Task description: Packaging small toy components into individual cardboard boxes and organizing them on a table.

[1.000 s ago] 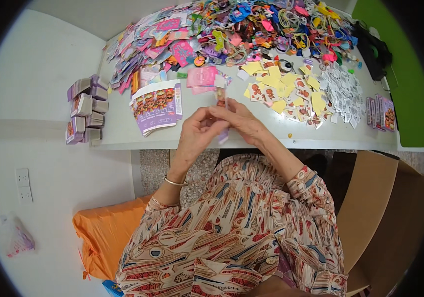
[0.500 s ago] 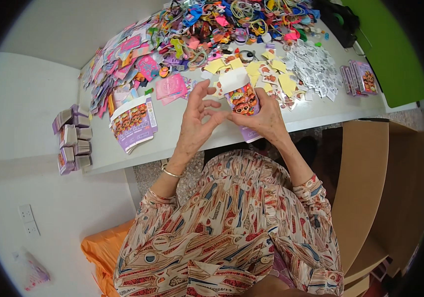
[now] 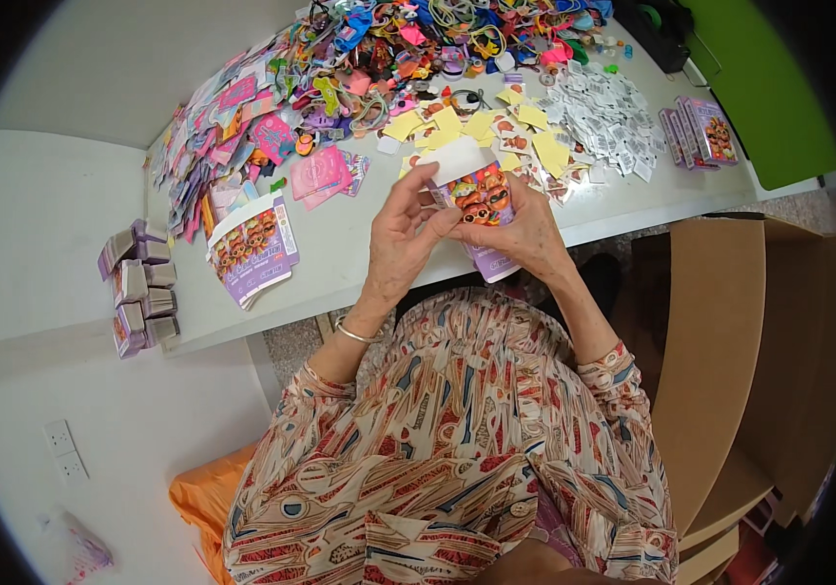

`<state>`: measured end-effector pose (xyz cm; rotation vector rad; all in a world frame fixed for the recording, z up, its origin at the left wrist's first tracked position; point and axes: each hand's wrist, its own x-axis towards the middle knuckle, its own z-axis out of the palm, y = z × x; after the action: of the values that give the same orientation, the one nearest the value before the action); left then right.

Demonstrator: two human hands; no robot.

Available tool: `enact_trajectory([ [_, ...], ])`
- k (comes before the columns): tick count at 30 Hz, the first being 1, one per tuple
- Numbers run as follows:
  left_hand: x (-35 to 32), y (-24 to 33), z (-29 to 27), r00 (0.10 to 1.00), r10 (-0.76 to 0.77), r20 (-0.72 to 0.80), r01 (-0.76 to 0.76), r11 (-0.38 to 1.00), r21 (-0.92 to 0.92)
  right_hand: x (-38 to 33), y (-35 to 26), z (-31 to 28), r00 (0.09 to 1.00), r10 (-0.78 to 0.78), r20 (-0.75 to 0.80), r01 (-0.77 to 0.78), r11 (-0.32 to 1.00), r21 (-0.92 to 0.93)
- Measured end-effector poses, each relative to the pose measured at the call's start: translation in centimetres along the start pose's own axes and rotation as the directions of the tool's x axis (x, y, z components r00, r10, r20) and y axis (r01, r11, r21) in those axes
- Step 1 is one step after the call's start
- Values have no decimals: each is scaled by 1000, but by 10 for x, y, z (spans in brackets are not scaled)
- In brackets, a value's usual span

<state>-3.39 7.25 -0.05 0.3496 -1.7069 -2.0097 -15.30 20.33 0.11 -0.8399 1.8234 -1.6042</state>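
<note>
Between my hands, over the table's front edge, is a small purple cardboard box (image 3: 477,198) with colourful cartoon figures and a white flap raised at its far end. It looks flattish, with its purple lower end toward me. My right hand (image 3: 529,226) grips it from the right, thumb across the front. On the left side, my left hand (image 3: 412,232) has its thumb on the box's face and its fingers curled behind the edge, partly hidden. Just beyond lie yellow paper squares (image 3: 444,124) and small picture cards (image 3: 512,141).
Flat purple cartons (image 3: 254,252) lie at left, by pink cards (image 3: 320,176). Packed boxes (image 3: 131,281) stand at the left edge, others (image 3: 705,133) at right. Small toys (image 3: 408,49), packets (image 3: 233,117) and white slips (image 3: 605,119) are heaped behind. A big cardboard box (image 3: 715,361) stands right.
My left hand has moved right and closed onto the box's left side; before, it was spread beside it. The right hand keeps its grip. The view has shifted slightly.
</note>
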Motion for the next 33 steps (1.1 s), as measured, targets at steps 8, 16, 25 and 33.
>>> enact_trajectory([
  [8, 7, -5, -22, 949, -295, 112, 292, 956, 41, -5, 17, -6, 996, 24, 85, -15, 994, -104],
  [16, 13, 6, -24, 936, -321, 144, 319, 947, 38, -11, 16, -18, 934, 211, 288, -288, 921, 261],
  [25, 47, 30, -33, 774, -177, 608, -274, 772, 574, -15, 17, -25, 877, 187, 443, -318, 917, 242],
  [33, 34, 22, -25, 789, -292, 540, -139, 771, 621, -14, 26, -24, 894, 196, 402, -325, 903, 283],
])
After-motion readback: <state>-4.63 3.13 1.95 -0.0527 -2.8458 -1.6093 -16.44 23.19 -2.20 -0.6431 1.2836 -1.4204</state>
